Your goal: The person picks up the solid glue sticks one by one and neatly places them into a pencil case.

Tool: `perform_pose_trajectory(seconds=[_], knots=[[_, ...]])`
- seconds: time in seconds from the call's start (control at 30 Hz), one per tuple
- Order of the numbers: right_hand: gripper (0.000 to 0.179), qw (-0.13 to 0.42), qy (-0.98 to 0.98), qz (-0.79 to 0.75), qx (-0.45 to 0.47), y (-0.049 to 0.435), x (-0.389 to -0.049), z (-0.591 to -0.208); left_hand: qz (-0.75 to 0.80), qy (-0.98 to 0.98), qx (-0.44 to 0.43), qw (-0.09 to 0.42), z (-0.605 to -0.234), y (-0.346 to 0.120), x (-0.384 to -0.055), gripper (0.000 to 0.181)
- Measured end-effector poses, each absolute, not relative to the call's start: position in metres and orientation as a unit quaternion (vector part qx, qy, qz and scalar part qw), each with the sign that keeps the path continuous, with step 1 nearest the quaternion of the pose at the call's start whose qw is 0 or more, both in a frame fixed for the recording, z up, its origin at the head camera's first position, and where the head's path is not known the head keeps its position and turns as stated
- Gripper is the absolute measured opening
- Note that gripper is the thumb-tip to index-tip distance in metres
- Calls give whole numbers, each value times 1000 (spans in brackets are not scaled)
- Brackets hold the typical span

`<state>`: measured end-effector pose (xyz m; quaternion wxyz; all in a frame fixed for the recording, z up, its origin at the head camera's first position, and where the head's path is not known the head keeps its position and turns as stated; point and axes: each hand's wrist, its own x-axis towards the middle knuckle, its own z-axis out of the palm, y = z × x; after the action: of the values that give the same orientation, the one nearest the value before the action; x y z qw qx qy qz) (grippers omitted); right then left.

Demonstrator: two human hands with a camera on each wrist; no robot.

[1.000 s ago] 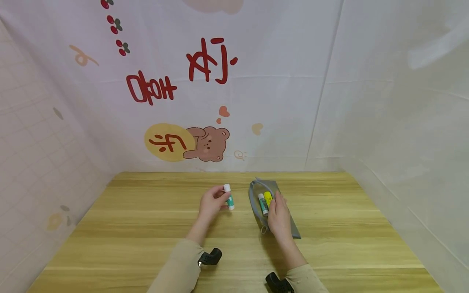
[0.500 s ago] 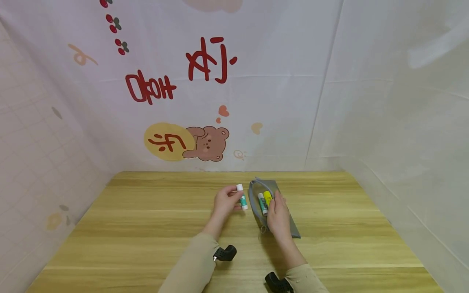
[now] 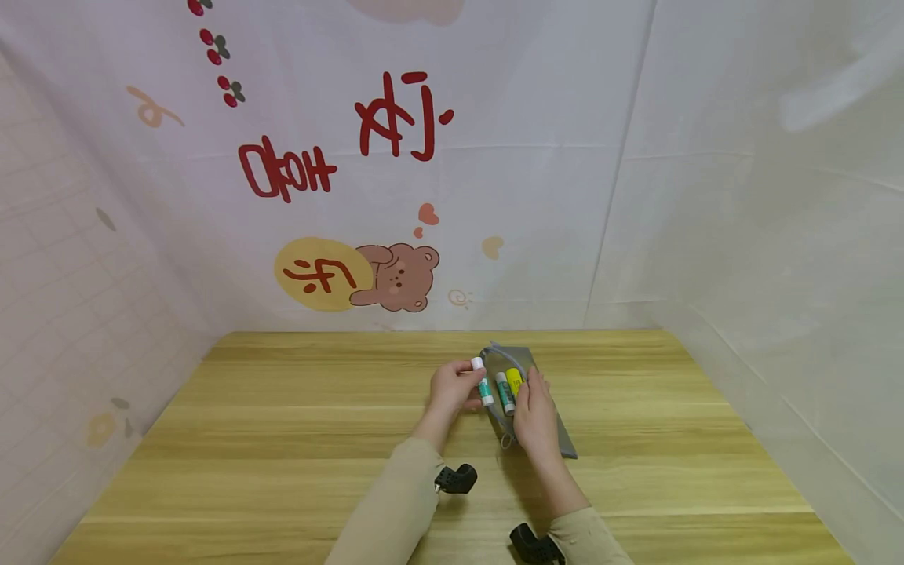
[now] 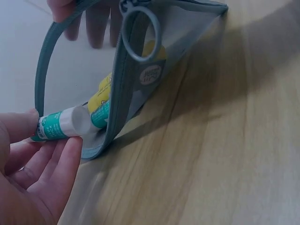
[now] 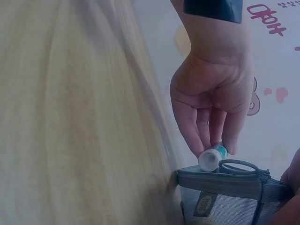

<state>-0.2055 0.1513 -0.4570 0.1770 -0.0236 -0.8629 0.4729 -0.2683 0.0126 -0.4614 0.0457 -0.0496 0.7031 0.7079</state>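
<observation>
Between thumb and fingers my left hand pinches a green and white glue stick right at the mouth of a grey mesh zip pouch. The pouch's zipped edge gapes, with a ring pull hanging from it. My right hand grips the pouch's far side and keeps the mouth spread. Inside lie another green glue stick and a yellow glue stick. In the right wrist view the held glue stick's white end overlaps the pouch rim, and only a sliver of the right hand shows.
The pouch lies on a wood-grain table, toward its back edge. A white printed cloth hangs behind and along the sides. Black wrist cameras are strapped on both sleeves.
My left hand has moved right, carrying the glue stick from beside the pouch to its opening. The right hand and the pouch have stayed in place.
</observation>
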Motion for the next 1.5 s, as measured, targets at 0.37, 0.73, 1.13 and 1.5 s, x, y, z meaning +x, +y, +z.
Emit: perform_pose_trajectory(seconds=[0.37,0.73,1.13,1.5], knots=[[45,174,-861,477,-23,152,-205,-455,696,715,-52,41,-462,22,-269,26],[44,181,-866,465,-16,150,-205,-457,695,713,-38,84,-465,21,-262,26],[38,205,-883,421,-9,148,-205,-460,727,670,4,150,-467,15,-259,37],[48,119,-927,355,4,145,-204,-462,741,655,15,147,-465,0,-258,46]])
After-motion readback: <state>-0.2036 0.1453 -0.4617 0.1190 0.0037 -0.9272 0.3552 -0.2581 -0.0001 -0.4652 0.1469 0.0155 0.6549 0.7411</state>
